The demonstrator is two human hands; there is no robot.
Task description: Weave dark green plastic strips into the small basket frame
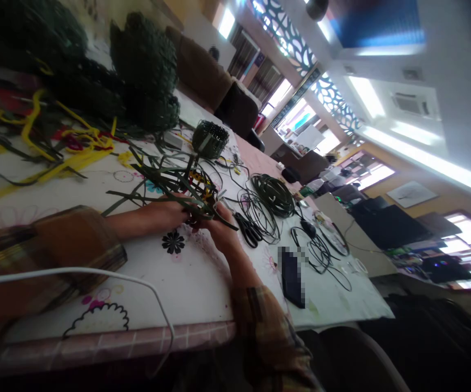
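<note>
A partly woven piece of dark green and yellow strips stands at the middle of the table, its long loose ends fanning out to the left. My left hand grips its near left side, with the fingertips partly hidden by strips. My right hand is closed on its near right side. Black-handled scissors lie just right of my right hand. Beyond the piece sits a small dark green woven basket.
Large dark green woven items stand at the far left, near tangled yellow strips. A coil of green strip and loose black cords lie right. A dark flat object rests near the edge. A white cable crosses the front.
</note>
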